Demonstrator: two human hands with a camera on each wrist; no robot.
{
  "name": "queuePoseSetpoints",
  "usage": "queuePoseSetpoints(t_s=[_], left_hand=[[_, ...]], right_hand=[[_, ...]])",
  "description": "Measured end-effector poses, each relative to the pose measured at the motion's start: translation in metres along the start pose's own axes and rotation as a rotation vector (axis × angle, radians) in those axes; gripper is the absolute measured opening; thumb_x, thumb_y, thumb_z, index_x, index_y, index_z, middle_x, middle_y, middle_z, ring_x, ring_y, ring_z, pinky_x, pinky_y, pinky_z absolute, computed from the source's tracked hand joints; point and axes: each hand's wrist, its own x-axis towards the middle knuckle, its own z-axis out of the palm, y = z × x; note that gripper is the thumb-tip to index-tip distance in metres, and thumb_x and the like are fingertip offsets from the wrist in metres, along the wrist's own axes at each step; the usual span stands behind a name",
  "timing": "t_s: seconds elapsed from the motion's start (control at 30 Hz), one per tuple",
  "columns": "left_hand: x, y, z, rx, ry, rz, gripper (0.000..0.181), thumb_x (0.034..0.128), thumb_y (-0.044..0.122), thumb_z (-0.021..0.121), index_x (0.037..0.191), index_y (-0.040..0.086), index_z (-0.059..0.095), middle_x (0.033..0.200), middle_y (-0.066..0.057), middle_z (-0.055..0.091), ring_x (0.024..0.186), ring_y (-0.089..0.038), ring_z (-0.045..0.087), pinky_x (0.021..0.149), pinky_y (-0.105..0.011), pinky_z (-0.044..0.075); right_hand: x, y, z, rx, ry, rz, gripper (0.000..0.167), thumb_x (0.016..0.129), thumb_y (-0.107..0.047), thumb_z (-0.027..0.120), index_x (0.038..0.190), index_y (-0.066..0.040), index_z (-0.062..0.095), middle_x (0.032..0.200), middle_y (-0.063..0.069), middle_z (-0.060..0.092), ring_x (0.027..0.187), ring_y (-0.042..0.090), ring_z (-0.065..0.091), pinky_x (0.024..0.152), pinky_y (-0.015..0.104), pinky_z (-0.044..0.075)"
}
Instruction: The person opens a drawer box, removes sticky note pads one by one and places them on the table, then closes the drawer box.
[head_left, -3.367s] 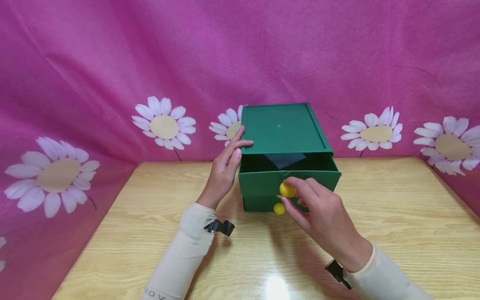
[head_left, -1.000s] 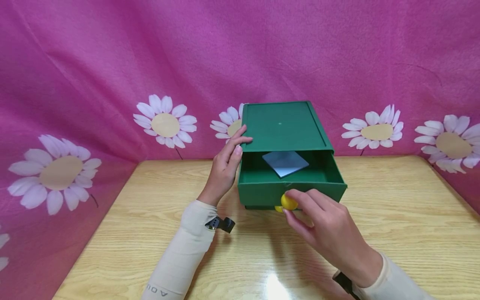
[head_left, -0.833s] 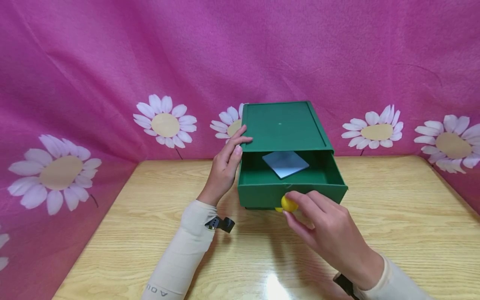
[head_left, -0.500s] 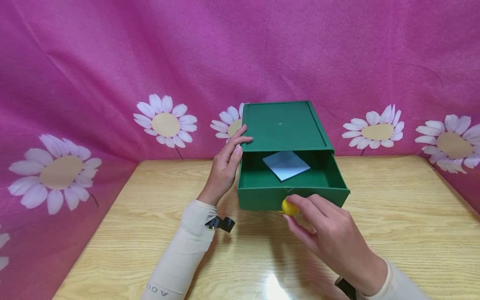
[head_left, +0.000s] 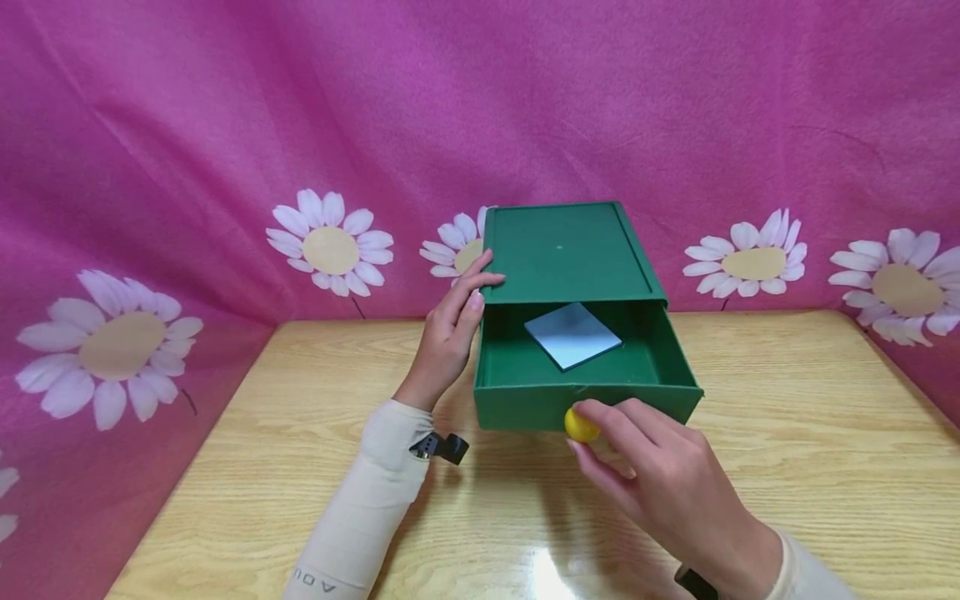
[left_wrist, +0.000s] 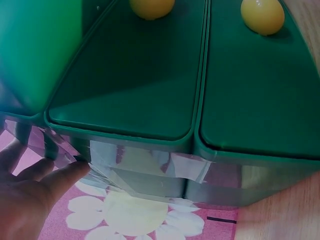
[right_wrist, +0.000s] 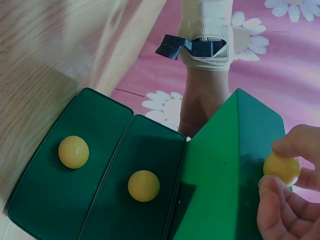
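Observation:
A green drawer cabinet (head_left: 570,250) stands on the table with its top drawer (head_left: 517,408) pulled out. My right hand (head_left: 667,479) pinches that drawer's round yellow knob (head_left: 577,427) between thumb and fingers, seen also in the right wrist view. Against the cabinet's upper left edge rests my left hand (head_left: 444,346), its fingers fairly straight. Inside the drawer, a thin square grey-blue plate (head_left: 573,335) lies flat, turned cornerwise. Two lower drawers, each with a yellow knob (right_wrist: 144,186), are closed; the head view hides them behind the top one.
The wooden table (head_left: 315,467) reaches back to a pink cloth (head_left: 375,125) printed with white daisies. This cloth stands close behind the cabinet and along both sides. A black strap device (head_left: 442,450) is worn on the left wrist.
The right hand has drawn the top drawer further toward me by its knob, baring more of its inside and the square plate. The left hand stays on the cabinet.

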Motion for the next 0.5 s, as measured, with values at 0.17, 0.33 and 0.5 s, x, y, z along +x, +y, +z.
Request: queuePoseSetpoints(t_s=[0.17, 0.33, 0.5], left_hand=[[0.0, -0.019, 0.0, 0.011, 0.005, 0.009, 0.035, 0.1031, 0.02, 0.039, 0.135, 0.017, 0.053, 0.155, 0.006, 0.033, 0.143, -0.009, 0.025, 0.109, -0.035, 0.036], [-0.002, -0.011, 0.0, 0.011, 0.008, -0.006, 0.035, 0.1028, 0.017, 0.039, 0.134, 0.012, 0.053, 0.155, 0.002, 0.033, 0.143, -0.01, 0.026, 0.108, -0.035, 0.037], [-0.002, 0.011, -0.001, -0.003, 0.0, -0.015, 0.035, 0.1015, 0.01, 0.038, 0.133, 0.002, 0.052, 0.154, -0.01, 0.034, 0.143, -0.017, 0.026, 0.11, -0.039, 0.035]], right_hand=[[-0.001, -0.003, -0.001, -0.002, 0.003, -0.009, 0.055, 0.098, -0.055, 0.038, 0.106, -0.01, 0.069, 0.087, -0.003, 0.066, 0.07, 0.007, 0.063, 0.061, 0.022, 0.055], [-0.002, -0.005, -0.002, -0.004, -0.001, -0.008, 0.054, 0.098, -0.055, 0.038, 0.105, -0.01, 0.069, 0.086, -0.004, 0.066, 0.07, 0.007, 0.063, 0.062, 0.022, 0.056], [-0.003, -0.006, -0.003, -0.005, 0.001, -0.009, 0.054, 0.098, -0.054, 0.039, 0.105, -0.011, 0.07, 0.085, -0.004, 0.065, 0.069, 0.006, 0.062, 0.062, 0.022, 0.056]])
